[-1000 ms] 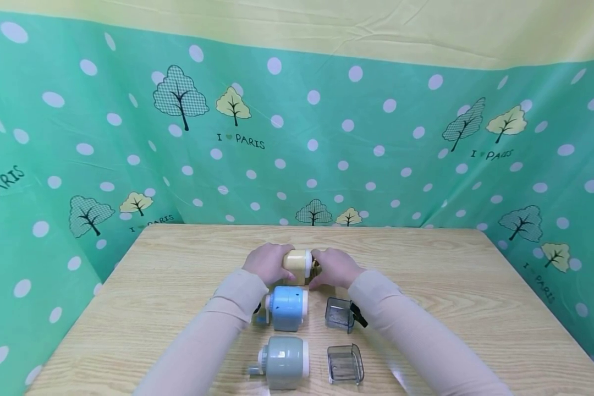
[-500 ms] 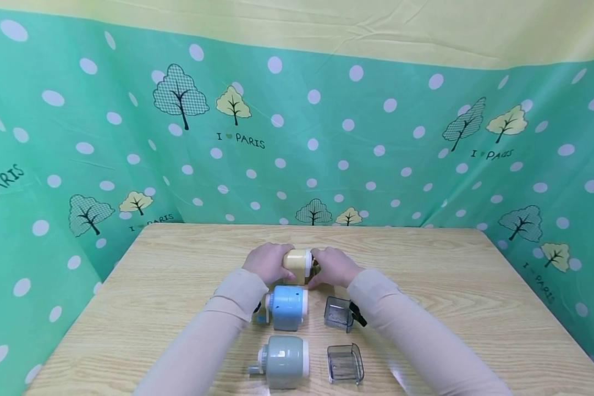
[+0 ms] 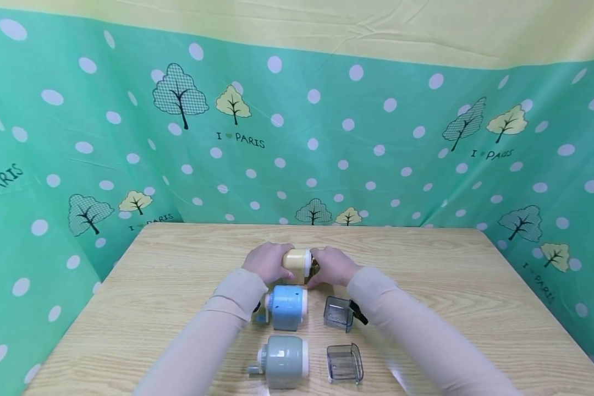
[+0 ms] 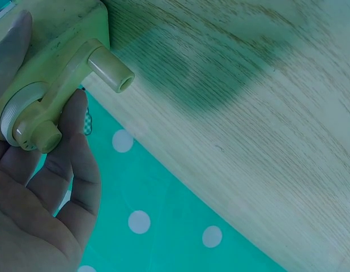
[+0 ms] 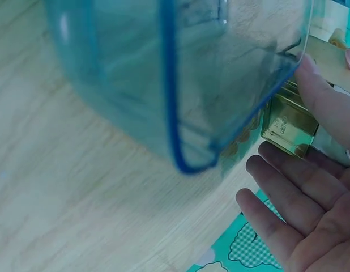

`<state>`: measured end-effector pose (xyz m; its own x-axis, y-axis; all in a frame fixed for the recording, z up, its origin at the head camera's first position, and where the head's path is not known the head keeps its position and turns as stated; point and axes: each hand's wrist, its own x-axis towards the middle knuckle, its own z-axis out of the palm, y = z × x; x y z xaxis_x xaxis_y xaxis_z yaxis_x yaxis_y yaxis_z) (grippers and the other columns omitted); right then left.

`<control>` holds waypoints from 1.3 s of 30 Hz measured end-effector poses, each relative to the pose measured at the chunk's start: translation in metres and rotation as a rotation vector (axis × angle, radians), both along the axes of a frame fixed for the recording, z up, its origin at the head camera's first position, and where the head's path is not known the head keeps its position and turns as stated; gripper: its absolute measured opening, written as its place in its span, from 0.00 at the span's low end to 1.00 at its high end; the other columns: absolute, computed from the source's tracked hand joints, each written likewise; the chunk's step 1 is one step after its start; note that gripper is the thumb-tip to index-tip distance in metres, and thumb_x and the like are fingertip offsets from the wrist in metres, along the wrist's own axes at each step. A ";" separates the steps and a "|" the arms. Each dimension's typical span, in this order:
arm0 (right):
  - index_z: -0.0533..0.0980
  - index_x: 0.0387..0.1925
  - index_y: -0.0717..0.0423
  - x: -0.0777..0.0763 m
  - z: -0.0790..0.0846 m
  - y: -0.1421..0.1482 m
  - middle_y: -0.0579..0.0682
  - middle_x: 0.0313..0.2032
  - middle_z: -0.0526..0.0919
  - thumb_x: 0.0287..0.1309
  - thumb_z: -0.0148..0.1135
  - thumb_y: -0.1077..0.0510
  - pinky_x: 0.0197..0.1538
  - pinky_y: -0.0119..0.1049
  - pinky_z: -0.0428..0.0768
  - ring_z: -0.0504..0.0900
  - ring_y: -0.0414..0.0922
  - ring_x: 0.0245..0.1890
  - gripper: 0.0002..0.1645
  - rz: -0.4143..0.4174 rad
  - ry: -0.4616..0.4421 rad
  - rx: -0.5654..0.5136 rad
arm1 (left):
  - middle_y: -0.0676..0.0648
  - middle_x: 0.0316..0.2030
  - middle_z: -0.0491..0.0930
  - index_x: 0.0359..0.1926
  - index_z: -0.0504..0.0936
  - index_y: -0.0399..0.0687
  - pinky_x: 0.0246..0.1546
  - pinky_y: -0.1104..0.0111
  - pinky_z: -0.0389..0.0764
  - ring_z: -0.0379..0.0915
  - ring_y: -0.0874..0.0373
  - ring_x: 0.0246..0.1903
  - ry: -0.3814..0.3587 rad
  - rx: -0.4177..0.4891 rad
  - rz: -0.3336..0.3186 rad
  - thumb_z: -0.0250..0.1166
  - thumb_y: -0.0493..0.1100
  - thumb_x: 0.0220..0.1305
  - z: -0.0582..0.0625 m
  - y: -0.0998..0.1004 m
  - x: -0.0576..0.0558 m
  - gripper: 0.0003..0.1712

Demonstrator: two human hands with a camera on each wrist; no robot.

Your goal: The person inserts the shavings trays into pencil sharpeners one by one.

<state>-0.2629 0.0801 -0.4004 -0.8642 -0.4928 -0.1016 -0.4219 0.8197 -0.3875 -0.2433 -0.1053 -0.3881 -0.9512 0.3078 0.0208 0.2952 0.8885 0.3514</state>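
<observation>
A pale yellow crank pencil sharpener (image 3: 295, 264) lies between both hands beyond the middle of the table. My left hand (image 3: 269, 263) grips its crank end, thumb on one side and fingers on the other; the crank handle (image 4: 111, 69) sticks out past them in the left wrist view. At the white-rimmed end, my right hand (image 3: 335, 266) pinches a clear amber shavings drawer (image 5: 289, 123) with thumb and fingers. How far that drawer sits inside the body is hard to see. Nearer stand a blue pencil sharpener (image 3: 287, 308) and a grey-green pencil sharpener (image 3: 285, 362).
To the right of the two nearer sharpeners lie two separate clear drawers, a bluish drawer (image 3: 338, 313) below my right wrist and a grey drawer (image 3: 345, 363) closer to me. The wooden table (image 3: 178, 264) ends at a green dotted curtain (image 3: 257, 181).
</observation>
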 end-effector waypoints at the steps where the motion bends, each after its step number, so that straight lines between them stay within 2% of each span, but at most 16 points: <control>1: 0.79 0.49 0.61 -0.001 -0.001 0.000 0.53 0.40 0.86 0.36 0.81 0.50 0.52 0.44 0.81 0.83 0.47 0.41 0.37 0.005 0.000 -0.001 | 0.50 0.33 0.85 0.58 0.84 0.48 0.34 0.60 0.79 0.75 0.57 0.29 0.000 0.001 -0.001 0.79 0.51 0.42 0.000 0.000 0.000 0.38; 7: 0.79 0.47 0.60 -0.007 -0.004 0.000 0.51 0.39 0.86 0.35 0.82 0.49 0.51 0.42 0.81 0.83 0.46 0.39 0.36 0.030 0.006 0.005 | 0.50 0.32 0.84 0.56 0.84 0.48 0.34 0.60 0.79 0.74 0.58 0.28 0.003 0.001 -0.003 0.79 0.51 0.42 -0.001 0.000 -0.002 0.36; 23: 0.79 0.48 0.59 -0.009 -0.006 -0.003 0.50 0.39 0.86 0.34 0.82 0.48 0.52 0.41 0.81 0.82 0.44 0.39 0.37 -0.012 -0.025 0.007 | 0.51 0.31 0.83 0.56 0.84 0.48 0.33 0.60 0.79 0.74 0.58 0.28 -0.008 0.016 0.000 0.79 0.51 0.42 -0.001 -0.001 -0.002 0.36; 29: 0.80 0.48 0.59 -0.008 -0.005 -0.004 0.50 0.39 0.86 0.34 0.82 0.49 0.52 0.41 0.81 0.82 0.44 0.39 0.36 0.005 -0.014 0.002 | 0.51 0.31 0.84 0.55 0.85 0.49 0.33 0.60 0.79 0.74 0.58 0.28 -0.002 0.019 0.000 0.79 0.51 0.41 -0.003 -0.002 -0.003 0.36; 39: 0.78 0.50 0.62 -0.009 -0.007 -0.005 0.52 0.41 0.85 0.34 0.82 0.47 0.52 0.42 0.81 0.82 0.45 0.40 0.41 -0.009 -0.026 0.006 | 0.51 0.30 0.83 0.54 0.85 0.48 0.32 0.60 0.78 0.74 0.58 0.27 0.012 0.023 -0.009 0.79 0.51 0.41 -0.005 -0.002 -0.003 0.34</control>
